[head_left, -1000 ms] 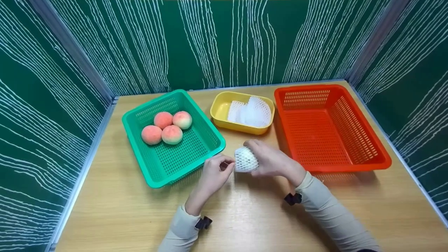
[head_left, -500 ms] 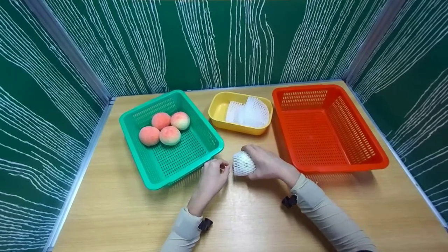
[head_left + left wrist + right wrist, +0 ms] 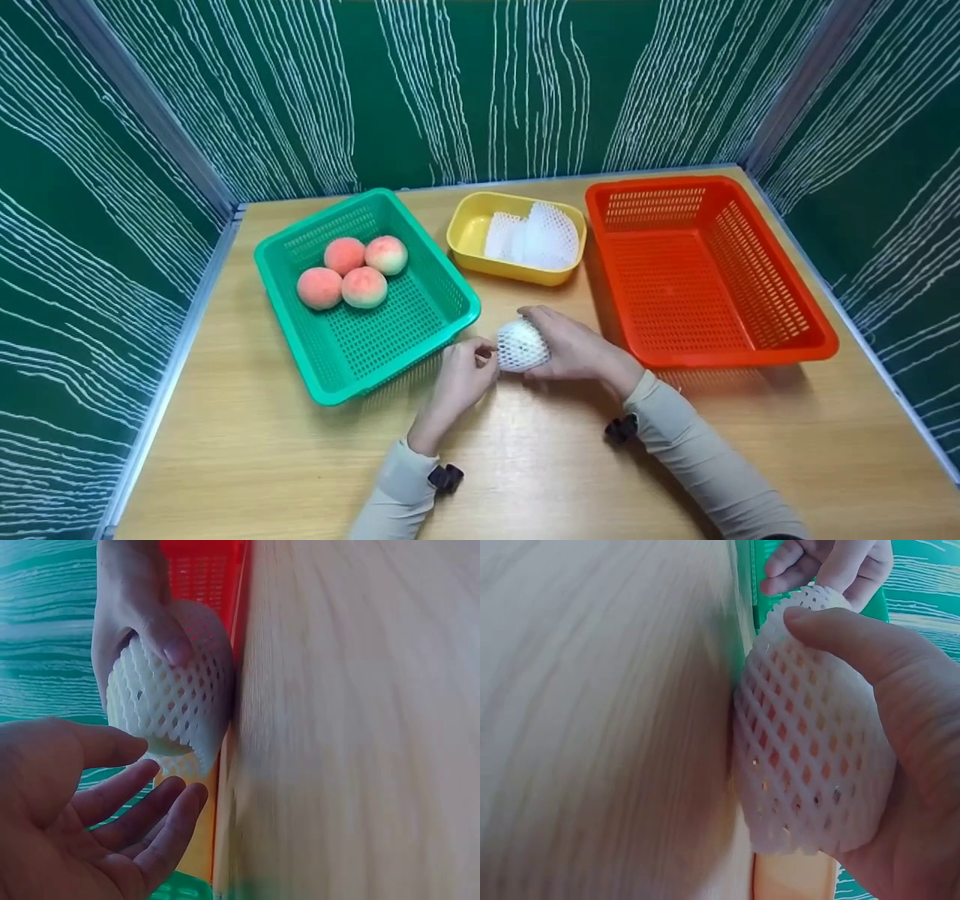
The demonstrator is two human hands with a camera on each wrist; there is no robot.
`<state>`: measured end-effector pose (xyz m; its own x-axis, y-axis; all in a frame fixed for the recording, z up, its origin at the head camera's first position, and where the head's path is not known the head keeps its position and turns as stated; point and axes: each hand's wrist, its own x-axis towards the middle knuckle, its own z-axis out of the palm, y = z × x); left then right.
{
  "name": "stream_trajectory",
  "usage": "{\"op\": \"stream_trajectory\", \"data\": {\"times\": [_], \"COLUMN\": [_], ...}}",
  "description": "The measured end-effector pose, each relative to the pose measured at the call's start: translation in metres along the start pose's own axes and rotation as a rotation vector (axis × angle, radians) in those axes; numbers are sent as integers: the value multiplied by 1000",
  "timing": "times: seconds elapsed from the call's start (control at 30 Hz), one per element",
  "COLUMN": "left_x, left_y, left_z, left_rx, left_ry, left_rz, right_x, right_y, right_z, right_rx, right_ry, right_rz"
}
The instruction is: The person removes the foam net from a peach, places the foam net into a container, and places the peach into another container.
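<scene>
Two hands meet over the middle of the light wooden table (image 3: 247, 450). The right hand (image 3: 574, 346) curls its fingers and thumb round a round fruit sleeved in white foam netting (image 3: 521, 345), holding it on the tabletop; in the right wrist view orange skin shows through the mesh holes (image 3: 810, 765). The left hand (image 3: 461, 375) has its fingers loosely spread, only its thumb tip touching the netting's open edge, and grips nothing. The wrapped fruit lies on its side, its long axis roughly level with the table, the sleeve's open end facing the left hand. No writing or label can be read on anything.

Just left of the hands stands a green perforated plastic basket (image 3: 420, 330) with four bare peach-coloured fruits (image 3: 352, 274) clustered at its far end. Behind the hands sits a small yellow plastic tray (image 3: 469, 225) holding more white foam net sleeves (image 3: 536, 238). To the right is a large orange-red perforated plastic basket (image 3: 720, 349).
</scene>
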<state>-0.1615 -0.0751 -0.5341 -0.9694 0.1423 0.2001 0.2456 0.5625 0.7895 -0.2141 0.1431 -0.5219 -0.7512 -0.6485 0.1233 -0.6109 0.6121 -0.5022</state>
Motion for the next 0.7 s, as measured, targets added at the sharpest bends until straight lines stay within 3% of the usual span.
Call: {"op": "stream_trajectory", "data": {"times": [0.13,0.57,0.7], "left_x": [2,1,1], "left_y": [-1,-8,-9], "left_z": [-1,-6,-7], "left_rx": [-29,-187,-189], "left_ry": [-2,-109,-118], "left_rz": [-7,-171,-176], "right_x": [-2,-19,-20], "right_y": [1,2,2], "right_z": [-1,3,3], "right_rx": [-16,-44,-35], "right_ry": [20,76,87], "right_rz": [18,-38,-37]}}
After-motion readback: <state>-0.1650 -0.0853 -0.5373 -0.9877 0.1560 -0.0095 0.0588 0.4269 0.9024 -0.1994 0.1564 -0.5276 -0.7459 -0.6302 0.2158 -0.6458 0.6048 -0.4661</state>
